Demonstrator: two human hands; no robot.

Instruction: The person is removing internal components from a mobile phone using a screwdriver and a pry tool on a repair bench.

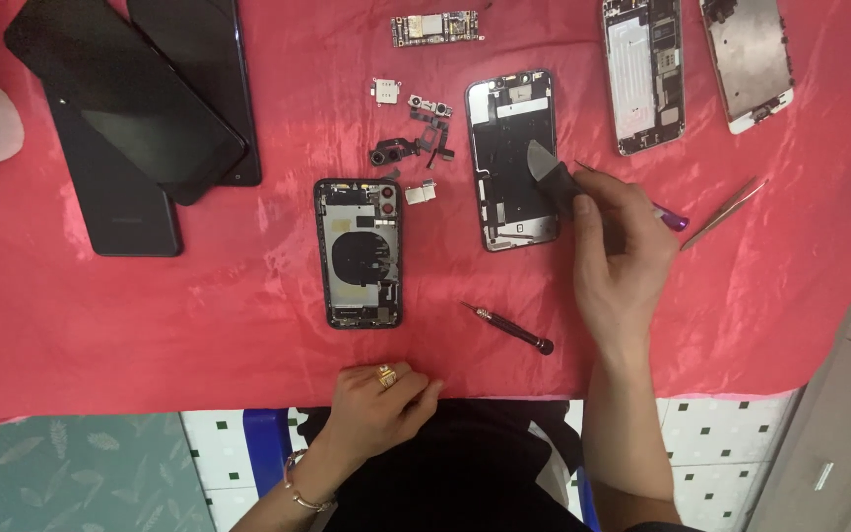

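Now our right hand [622, 256], center-right, fingers closed on a black pry tool [552, 175] touching the opened phone frame [510, 163]. Left hand [381, 399], bottom center, loosely curled at desk [150, 325] edge, holding nothing.

The worktop is covered by a glossy, wrinkled red cloth [199, 315], on which bare metal is shown by the opened phone housing [358, 253], smooth black glass by the stacked phones [130, 108], and matt black by the screwdriver [509, 328].
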